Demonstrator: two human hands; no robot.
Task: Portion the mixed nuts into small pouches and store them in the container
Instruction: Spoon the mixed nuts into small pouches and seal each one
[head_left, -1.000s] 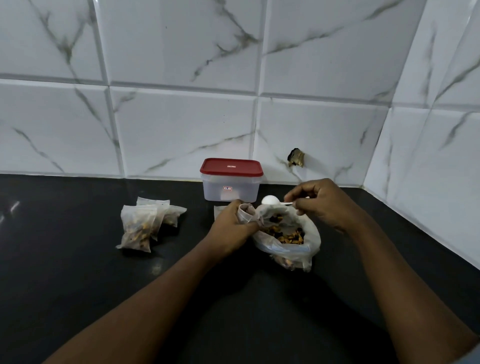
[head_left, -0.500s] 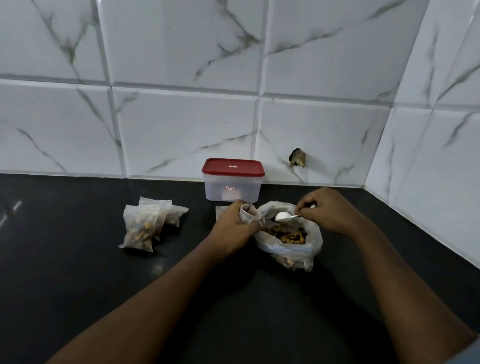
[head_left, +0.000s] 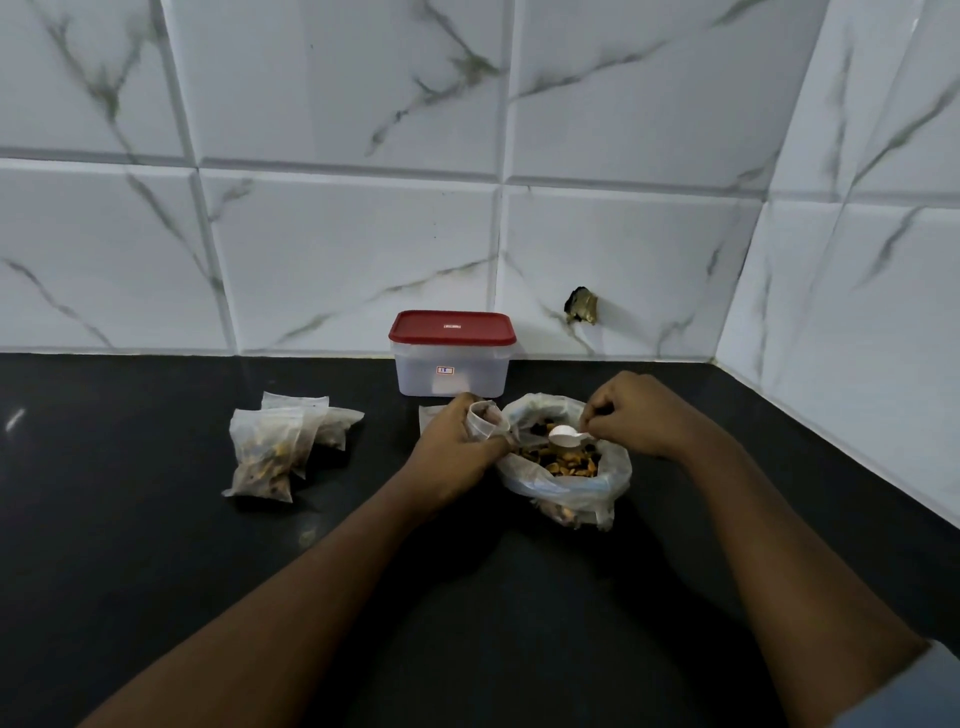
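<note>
A pouch (head_left: 485, 419) is gripped by the left hand (head_left: 451, 448), a spoon (head_left: 565, 436) by the right hand (head_left: 635, 415), over the nut-filled bag (head_left: 571, 489); the label (head_left: 445, 370) on the red-lidded container (head_left: 451, 382) is illegible.

A black countertop (head_left: 130, 571) is bounded at the back and on the right by walls clad in white tiles (head_left: 337, 260) veined with grey. A small brownish stub (head_left: 582, 306) is seen low on the back wall, near the corner.
</note>
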